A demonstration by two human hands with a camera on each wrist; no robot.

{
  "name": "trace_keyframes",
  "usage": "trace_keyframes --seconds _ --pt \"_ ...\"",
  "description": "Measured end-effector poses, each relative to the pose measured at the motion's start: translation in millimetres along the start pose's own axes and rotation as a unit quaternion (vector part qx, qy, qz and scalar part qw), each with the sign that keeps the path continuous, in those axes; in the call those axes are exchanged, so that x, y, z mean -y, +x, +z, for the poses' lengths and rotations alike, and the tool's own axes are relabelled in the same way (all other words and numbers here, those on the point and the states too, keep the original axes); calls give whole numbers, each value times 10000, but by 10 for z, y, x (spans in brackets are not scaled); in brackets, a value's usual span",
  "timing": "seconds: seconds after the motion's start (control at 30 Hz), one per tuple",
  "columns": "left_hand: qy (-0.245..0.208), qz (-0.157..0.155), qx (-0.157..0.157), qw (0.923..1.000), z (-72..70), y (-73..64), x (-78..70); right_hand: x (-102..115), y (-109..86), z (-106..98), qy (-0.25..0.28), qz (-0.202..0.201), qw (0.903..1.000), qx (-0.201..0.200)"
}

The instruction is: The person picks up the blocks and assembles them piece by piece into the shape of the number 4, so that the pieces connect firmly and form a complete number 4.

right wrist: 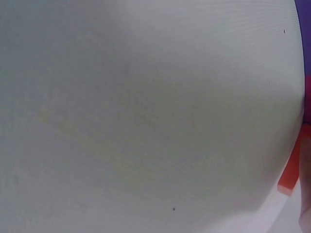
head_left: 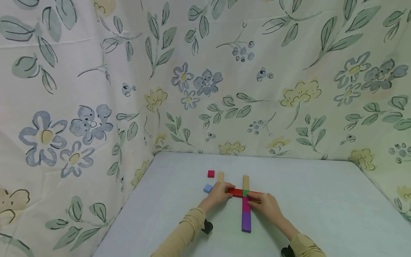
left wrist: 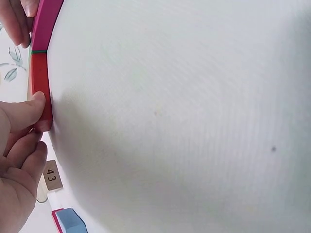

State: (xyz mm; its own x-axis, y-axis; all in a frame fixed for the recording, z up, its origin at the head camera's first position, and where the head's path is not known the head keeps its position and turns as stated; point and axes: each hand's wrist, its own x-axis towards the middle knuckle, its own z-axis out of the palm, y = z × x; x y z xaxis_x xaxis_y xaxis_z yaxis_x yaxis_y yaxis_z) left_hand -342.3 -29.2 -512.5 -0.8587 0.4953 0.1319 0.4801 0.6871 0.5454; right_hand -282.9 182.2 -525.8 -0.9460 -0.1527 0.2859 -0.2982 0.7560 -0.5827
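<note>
Coloured wooden blocks form a cross shape on the table in the head view. My left hand (head_left: 219, 192) pinches the outer end of the red block (head_left: 236, 192) between thumb and fingers; the left wrist view shows the red block (left wrist: 40, 73) meeting a thin green edge. My right hand (head_left: 265, 205) has its index finger and thumb at the green block (head_left: 245, 193) and magenta block (head_left: 245, 204). A finger (right wrist: 305, 179) overlaps the orange block (right wrist: 291, 170) in the right wrist view. Whether the right fingers pinch a block, I cannot tell.
A purple block (head_left: 246, 222) lies at the near end of the row, and a tan block (head_left: 245, 182) at its far end. Another tan block (head_left: 221, 176), a small red cube (head_left: 211, 174) and a light blue block (head_left: 208, 188) lie near my left hand. Floral cloth (head_left: 244, 78) hangs behind.
</note>
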Motion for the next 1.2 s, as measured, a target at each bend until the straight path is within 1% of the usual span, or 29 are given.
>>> trace_keyframes --seconds 0.3,0.5,0.67,0.8,0.87,1.0,1.1,1.2 --pt "179 229 -105 9995 -18 6 13 -11 1 -4 -137 -115 9998 -4" --pt "8 196 -95 9998 -46 -9 -19 -5 5 -1 -104 -160 9998 -10" --pt "-146 297 -170 9993 -80 -27 -62 0 8 -2 -58 -139 9999 29" --pt "-339 222 -205 9990 -138 -53 -90 7 12 -1 -35 -95 9999 76" --pt "-361 229 -277 9987 -183 -65 -84 11 14 -1 -50 -76 9999 83" --pt "-470 117 -404 9980 -292 -98 -13 18 14 -2 -113 -9 9999 110" --pt "-488 -22 -519 9975 -380 -126 82 26 8 -6 -129 23 9998 135" --pt "-463 -45 -702 9965 -475 -155 175 39 -2 -20 -146 66 9998 126"
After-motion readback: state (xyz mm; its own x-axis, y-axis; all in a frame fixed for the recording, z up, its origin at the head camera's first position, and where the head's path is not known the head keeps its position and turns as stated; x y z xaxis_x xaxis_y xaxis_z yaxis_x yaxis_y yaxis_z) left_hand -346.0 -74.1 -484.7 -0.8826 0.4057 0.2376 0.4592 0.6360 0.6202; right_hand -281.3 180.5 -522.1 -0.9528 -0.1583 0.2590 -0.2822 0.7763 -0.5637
